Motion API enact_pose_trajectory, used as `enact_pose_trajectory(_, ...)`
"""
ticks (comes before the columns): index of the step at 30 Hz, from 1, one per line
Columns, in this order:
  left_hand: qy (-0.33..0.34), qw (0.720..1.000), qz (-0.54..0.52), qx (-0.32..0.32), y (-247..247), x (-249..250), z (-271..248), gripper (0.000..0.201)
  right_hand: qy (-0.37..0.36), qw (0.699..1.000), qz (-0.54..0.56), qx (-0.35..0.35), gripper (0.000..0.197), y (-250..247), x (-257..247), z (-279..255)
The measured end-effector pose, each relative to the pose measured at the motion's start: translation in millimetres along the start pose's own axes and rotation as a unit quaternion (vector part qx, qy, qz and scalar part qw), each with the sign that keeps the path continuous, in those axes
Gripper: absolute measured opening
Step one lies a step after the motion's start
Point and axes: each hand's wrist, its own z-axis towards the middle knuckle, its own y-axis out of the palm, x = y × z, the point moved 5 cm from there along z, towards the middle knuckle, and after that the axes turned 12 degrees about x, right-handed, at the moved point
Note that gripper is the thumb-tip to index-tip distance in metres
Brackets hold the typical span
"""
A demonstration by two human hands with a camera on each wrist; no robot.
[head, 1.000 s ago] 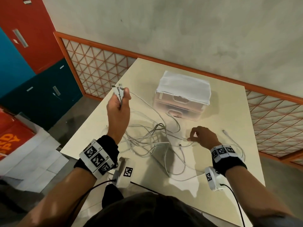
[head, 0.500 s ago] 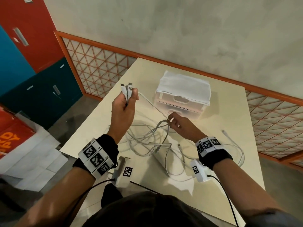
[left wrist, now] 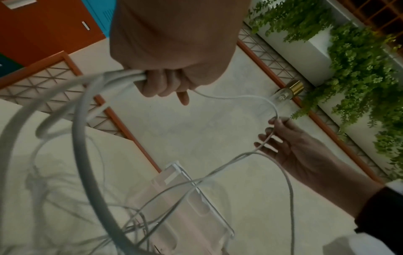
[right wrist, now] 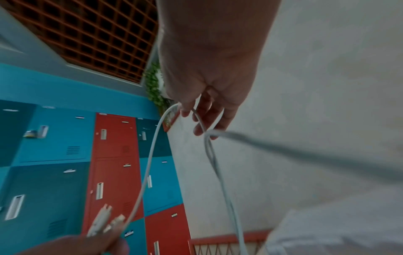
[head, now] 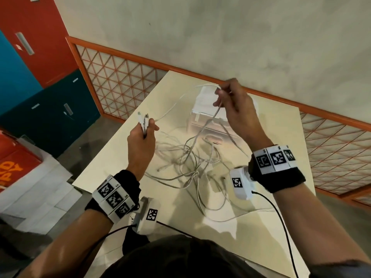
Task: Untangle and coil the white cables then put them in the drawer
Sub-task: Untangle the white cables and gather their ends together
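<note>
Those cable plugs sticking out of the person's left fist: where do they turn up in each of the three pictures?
Head view: the cable plugs stick up from the left hand, left of centre.
Left wrist view: the plugs are not visible; the fist hides them.
Right wrist view: bottom left, blurred.
Shared landmark: the white cable running from the left hand to the right hand.

A pale cream table (head: 281, 137) stands with its far edge against a grey wall. A loose tangle of white cables (head: 190, 163) sprawls across its middle, with some strands lifting off the top and other loops trailing toward the near edge. Behind the tangle, near the wall, sits a small clear plastic drawer box (head: 202, 121) with a white top; a few strands lie against its front.
</note>
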Motion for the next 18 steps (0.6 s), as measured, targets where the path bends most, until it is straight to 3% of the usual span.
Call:
enact_pose_trajectory(2, -0.002, 1.0, 0.023, -0.018, 4, -4, 0, 0.03, -0.036, 0.999, -0.004, -0.008, 0.019, 2, -14, 5)
enact_pose_trajectory(4, -0.004, 0.999, 0.035, -0.023, 6, -8, 1, 0.027, -0.054, 0.998, -0.016, -0.018, 0.014, 5, -17, 4)
enact_pose_trajectory(7, 0.019, 0.999, -0.018, -0.026, 3, -1, -2, 0.023, -0.057, 0.993, -0.062, -0.076, 0.017, 17, -4, -7)
enact_pose_trajectory(10, 0.092, 0.986, -0.077, -0.116, 11, 17, -12, 0.027, -0.034, 0.982, -0.062, -0.172, 0.017, 38, 9, -31)
enact_pose_trajectory(14, 0.1, 0.972, 0.01, -0.211, 30, 14, -23, 0.025, -0.015, 0.977, -0.038, -0.209, 0.016, 48, 5, -43)
enact_pose_trajectory(18, 0.113, 0.979, 0.02, -0.17, 24, 23, -24, 0.039, 0.022, 0.975, -0.048, -0.214, 0.014, 36, 17, -47)
